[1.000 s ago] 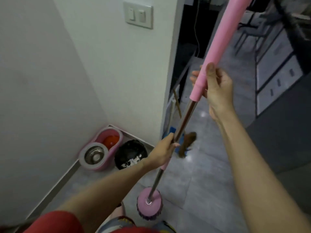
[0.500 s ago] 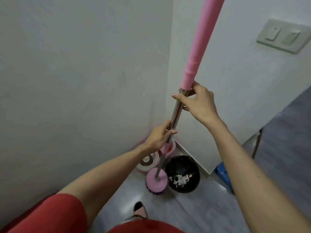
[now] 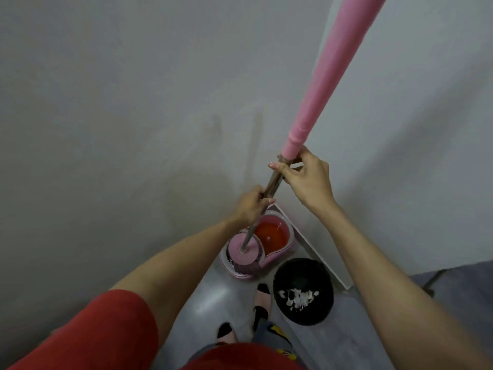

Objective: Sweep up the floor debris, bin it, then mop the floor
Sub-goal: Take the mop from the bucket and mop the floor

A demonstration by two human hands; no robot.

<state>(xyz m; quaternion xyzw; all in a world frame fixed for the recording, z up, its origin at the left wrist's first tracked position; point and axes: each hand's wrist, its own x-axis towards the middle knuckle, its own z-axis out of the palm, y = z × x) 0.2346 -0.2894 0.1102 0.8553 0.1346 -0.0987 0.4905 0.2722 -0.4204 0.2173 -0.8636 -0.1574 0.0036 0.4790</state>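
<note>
A person stands in a corner where two pale walls meet, holding a spin mop (image 3: 317, 97) with both hands. The right hand (image 3: 306, 177) wraps the steel shaft just under the lower end of the pink handle sleeve, its grip closed on the pole with the thumb across the front. The left hand (image 3: 250, 204) sits lower on the same shaft, its grip likewise closed around the bare metal, fingers curled in from the left side. The pole leans from upper right down to lower left.

The round pink mop head (image 3: 244, 253) rests in the near compartment of the pink mop bucket (image 3: 289, 243), sitting over the spinner basket, with purple-grey strands showing beneath the disc. The far compartment of the bucket holds reddish-orange water (image 3: 272, 236). The bucket stands on the grey floor (image 3: 213, 297) tight against the corner, beside the white skirting.

Just to the right of the bucket, near the right-hand wall, stands a black dustbin (image 3: 304, 276) with white scraps of debris (image 3: 297, 299) lying inside it. The person's feet in pink and black slippers (image 3: 262, 303) are planted between the bucket and the bin. A red sleeve (image 3: 101, 332) covers the left upper arm.
</note>
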